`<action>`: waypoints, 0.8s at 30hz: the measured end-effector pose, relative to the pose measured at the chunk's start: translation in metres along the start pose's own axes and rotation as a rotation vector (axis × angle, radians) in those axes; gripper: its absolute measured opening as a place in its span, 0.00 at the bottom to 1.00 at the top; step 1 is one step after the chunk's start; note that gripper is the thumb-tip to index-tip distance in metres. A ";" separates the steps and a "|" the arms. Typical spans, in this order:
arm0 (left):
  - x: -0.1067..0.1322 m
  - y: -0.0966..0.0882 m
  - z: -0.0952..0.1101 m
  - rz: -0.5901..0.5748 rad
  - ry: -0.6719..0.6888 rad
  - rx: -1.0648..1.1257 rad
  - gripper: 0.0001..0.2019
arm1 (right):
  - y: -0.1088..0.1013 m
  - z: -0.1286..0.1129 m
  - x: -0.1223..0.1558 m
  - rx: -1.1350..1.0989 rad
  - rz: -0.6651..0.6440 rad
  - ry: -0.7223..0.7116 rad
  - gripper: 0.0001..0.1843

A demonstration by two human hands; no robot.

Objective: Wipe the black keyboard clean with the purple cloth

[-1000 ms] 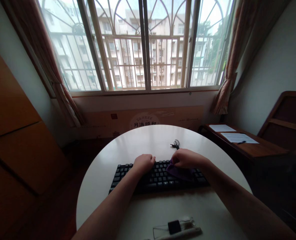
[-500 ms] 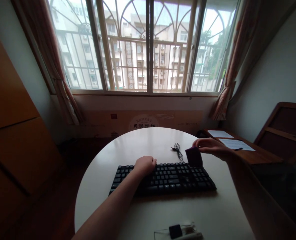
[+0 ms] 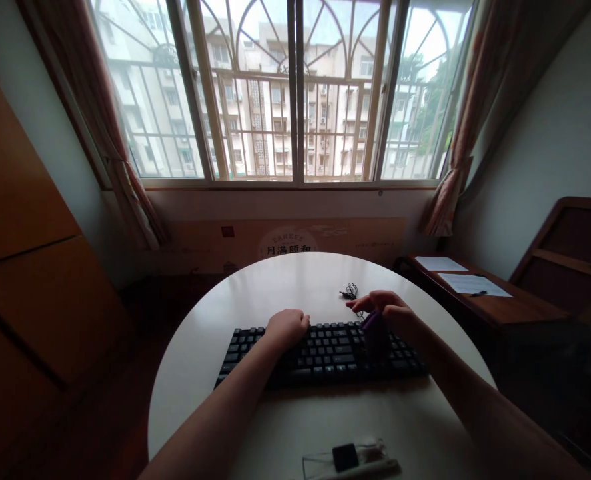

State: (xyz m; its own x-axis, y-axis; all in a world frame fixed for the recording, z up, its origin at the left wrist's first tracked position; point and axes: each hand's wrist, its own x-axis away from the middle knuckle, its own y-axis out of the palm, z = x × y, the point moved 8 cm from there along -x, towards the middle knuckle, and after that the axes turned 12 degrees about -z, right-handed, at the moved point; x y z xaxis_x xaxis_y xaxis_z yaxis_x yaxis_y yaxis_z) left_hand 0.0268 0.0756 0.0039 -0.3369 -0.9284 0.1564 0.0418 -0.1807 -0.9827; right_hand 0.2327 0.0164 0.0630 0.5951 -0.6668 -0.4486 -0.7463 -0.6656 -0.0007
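A black computer keyboard point(image 3: 328, 350) lies on the round white table point(image 3: 190, 340). My left hand point(image 3: 286, 328) is closed at the keyboard's back edge, left of centre, with its fingertips hidden behind that edge. A folded purple cloth point(image 3: 375, 337) hangs from my right hand point(image 3: 389, 311) over the right part of the keys. Some fingers of that hand reach out to the left, while the others and the thumb pinch the cloth. Whether the cloth touches the keys, I cannot tell. Behind the keyboard sits its bundled black cable point(image 3: 349, 291), close to my right fingertips.
Near the table's front edge lie a small black square object point(image 3: 345, 457) and a pale stick-like thing point(image 3: 368, 469). To the right, a wooden chair point(image 3: 530, 303) carries paper sheets point(image 3: 475, 285) and a pen point(image 3: 479, 293). A barred window point(image 3: 298, 100) faces me.
My right hand has moved left and slightly down with the purple cloth, from above the keyboard's right end to further in over the keys. The left hand stays at the keyboard's back edge.
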 end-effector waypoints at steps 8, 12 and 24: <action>0.001 -0.001 -0.001 0.009 -0.001 -0.001 0.23 | 0.002 0.006 0.001 -0.174 -0.019 -0.023 0.05; 0.001 -0.002 0.000 0.013 0.003 -0.010 0.23 | -0.006 0.006 0.004 -0.142 0.049 0.018 0.03; 0.001 -0.001 0.001 -0.003 0.000 0.008 0.23 | -0.004 -0.004 0.005 0.218 0.073 0.169 0.11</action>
State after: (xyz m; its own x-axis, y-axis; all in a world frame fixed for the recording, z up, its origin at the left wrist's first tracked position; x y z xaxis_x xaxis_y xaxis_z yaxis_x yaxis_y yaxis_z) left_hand 0.0271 0.0750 0.0055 -0.3369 -0.9279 0.1594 0.0481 -0.1861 -0.9814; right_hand 0.2398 0.0143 0.0644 0.5652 -0.7690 -0.2988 -0.8246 -0.5381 -0.1747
